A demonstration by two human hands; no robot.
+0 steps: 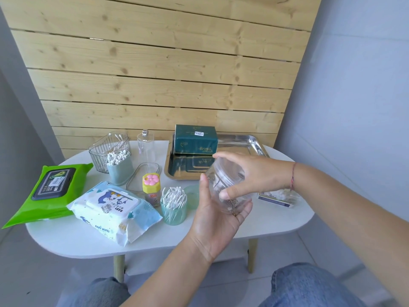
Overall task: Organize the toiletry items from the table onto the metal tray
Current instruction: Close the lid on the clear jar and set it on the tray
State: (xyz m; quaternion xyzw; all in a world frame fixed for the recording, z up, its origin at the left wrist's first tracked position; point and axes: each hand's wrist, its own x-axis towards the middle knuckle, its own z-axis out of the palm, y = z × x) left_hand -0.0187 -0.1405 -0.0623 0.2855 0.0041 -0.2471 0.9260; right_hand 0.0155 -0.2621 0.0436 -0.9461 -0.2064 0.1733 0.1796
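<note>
Pale wooden planks are backing a white oval table (84, 238), and the toiletries are lying spread across it. Above its near edge a person is holding a clear plastic jar (223, 180) in both hands. The left hand (212, 222) is cupping it from below, palm up, with its thumb (203, 182) lying up the jar's left side. The right hand (256, 173) is arching over the top, its fingers (221, 155) curling round the upper part and its thumb pressing on the near wall. Just beyond those right fingertips the metal tray (247, 141) is sitting, with a dark green tissue box (194, 138) occupying its far left end.

The jar is tilting. Its long axis is running from the left palm up and away toward the tray, though which end is the mouth is not clear.

It is looking light and stiff, with smooth walls that are probably slippery, and a drop could crack it. Something small seems to be lying at the lower end, too blurred to name. Gripping the ribbed band under the right fingers while the left palm is supporting the base seems the safest hold.
</note>
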